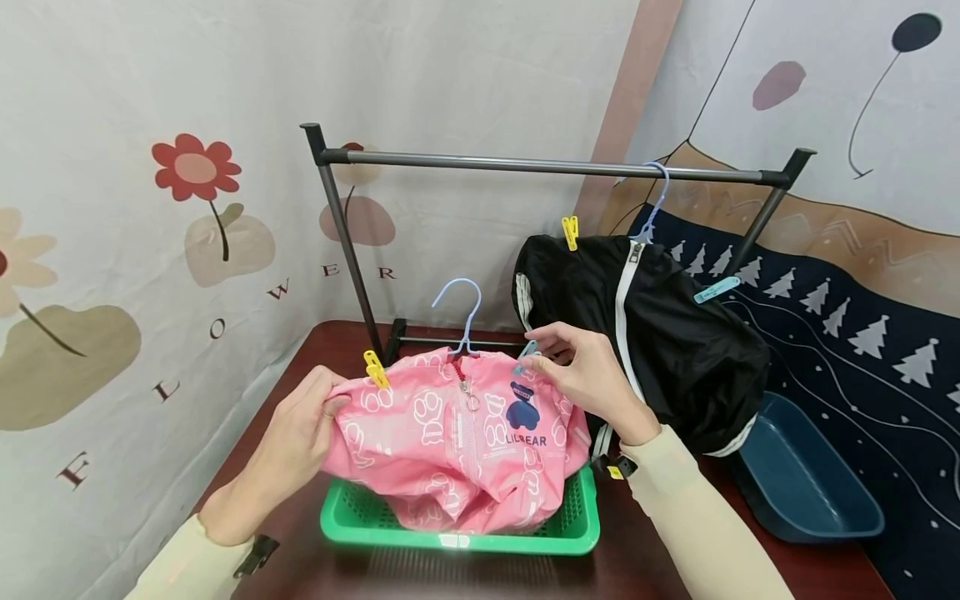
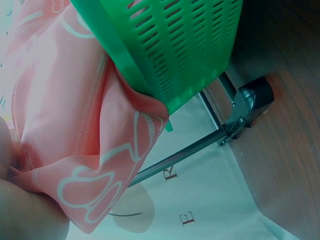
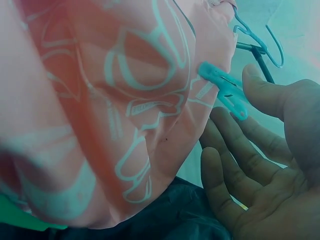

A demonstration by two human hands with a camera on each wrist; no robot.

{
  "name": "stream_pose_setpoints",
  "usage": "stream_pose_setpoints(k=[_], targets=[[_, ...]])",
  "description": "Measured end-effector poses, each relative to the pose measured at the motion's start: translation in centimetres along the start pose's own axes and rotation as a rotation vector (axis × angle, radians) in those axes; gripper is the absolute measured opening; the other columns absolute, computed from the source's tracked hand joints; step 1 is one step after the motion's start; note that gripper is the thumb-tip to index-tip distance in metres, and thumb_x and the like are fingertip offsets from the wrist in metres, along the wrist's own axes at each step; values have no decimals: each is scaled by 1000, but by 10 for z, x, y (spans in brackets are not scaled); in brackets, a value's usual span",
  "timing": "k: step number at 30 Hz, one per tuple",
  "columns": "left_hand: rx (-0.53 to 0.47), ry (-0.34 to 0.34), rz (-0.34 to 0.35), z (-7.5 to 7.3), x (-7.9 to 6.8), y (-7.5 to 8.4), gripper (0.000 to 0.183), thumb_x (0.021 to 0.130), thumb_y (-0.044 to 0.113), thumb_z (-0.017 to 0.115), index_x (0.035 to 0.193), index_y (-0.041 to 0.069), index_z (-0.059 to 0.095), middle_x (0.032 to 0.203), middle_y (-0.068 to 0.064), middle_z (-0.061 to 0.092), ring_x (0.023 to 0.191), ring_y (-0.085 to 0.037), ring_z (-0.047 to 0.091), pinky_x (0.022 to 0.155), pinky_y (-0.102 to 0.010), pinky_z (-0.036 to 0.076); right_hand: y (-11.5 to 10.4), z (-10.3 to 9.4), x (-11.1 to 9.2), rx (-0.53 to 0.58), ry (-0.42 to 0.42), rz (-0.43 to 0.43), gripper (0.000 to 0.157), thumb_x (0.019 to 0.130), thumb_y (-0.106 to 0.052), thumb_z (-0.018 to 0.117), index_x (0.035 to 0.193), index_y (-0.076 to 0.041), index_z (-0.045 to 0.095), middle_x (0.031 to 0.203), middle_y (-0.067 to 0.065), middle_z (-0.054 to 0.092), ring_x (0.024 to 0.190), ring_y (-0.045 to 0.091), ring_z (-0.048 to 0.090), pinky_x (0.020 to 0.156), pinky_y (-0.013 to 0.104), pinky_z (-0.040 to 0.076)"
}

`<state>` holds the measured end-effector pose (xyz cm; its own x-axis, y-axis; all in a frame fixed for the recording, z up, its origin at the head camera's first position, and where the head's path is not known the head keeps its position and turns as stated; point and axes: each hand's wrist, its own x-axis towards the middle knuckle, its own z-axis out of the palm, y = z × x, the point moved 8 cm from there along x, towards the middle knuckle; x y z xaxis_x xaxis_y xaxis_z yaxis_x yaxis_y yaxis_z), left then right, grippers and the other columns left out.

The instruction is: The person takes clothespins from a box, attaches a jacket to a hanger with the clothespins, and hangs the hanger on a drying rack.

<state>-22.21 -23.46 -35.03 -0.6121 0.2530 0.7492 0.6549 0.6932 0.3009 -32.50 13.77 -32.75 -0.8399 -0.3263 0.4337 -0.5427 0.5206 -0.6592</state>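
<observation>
A pink child's jacket (image 1: 427, 425) with white outlines and a bear print hangs on a light-blue hanger (image 1: 471, 312), its lower part in a green basket (image 1: 457, 542). My left hand (image 1: 296, 429) grips the jacket's sleeve side; the left wrist view shows the bunched cloth (image 2: 75, 125). A yellow clothespin (image 1: 377, 369) is on the jacket's left shoulder. On its right shoulder sits a blue clothespin (image 3: 222, 90), its handles spread. My right hand (image 1: 585, 371) is at this pin, thumb and fingers apart around its handles, fingers loosely bent.
A black jacket (image 1: 675, 333) with a white zipper hangs from the grey rack bar (image 1: 510, 163), with a yellow clothespin (image 1: 571, 233) and a blue clothespin (image 1: 717, 290) on it. A dark blue basin (image 1: 810, 467) stands at the right on the dark red table (image 1: 292, 492).
</observation>
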Motion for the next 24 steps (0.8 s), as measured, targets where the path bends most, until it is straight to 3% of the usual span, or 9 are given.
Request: stream_pose_setpoints(k=[6, 12, 19, 24], targets=[[-1, 1, 3, 0, 0, 0, 27, 92, -5, 86, 114, 3, 73, 106, -2, 70, 95, -14, 66, 96, -7, 53, 3, -3, -4, 0, 9, 2, 34, 100, -25, 97, 131, -16, 84, 114, 1, 86, 97, 15, 81, 87, 26, 67], [-8, -1, 7, 0, 0, 0, 18, 98, 3, 81, 114, 3, 72, 106, -2, 69, 94, -14, 65, 95, -8, 53, 8, -7, -9, -3, 8, -2, 36, 100, -26, 96, 132, -15, 83, 117, 2, 87, 101, 16, 82, 93, 36, 70], [-12, -2, 5, 0, 0, 0, 18, 99, 3, 81, 114, 3, 72, 105, -2, 68, 94, -14, 65, 97, -6, 53, 14, -12, -17, -13, 9, -4, 38, 98, -24, 98, 132, -13, 83, 122, 6, 87, 108, 21, 84, 101, 47, 70], [-6, -3, -4, 0, 0, 0, 24, 94, -3, 85, 113, 3, 71, 105, -2, 68, 94, -14, 65, 96, -6, 53, 19, -15, -25, -45, 16, -10, 37, 98, -24, 98, 130, -14, 83, 128, 3, 87, 114, 22, 83, 104, 48, 69]])
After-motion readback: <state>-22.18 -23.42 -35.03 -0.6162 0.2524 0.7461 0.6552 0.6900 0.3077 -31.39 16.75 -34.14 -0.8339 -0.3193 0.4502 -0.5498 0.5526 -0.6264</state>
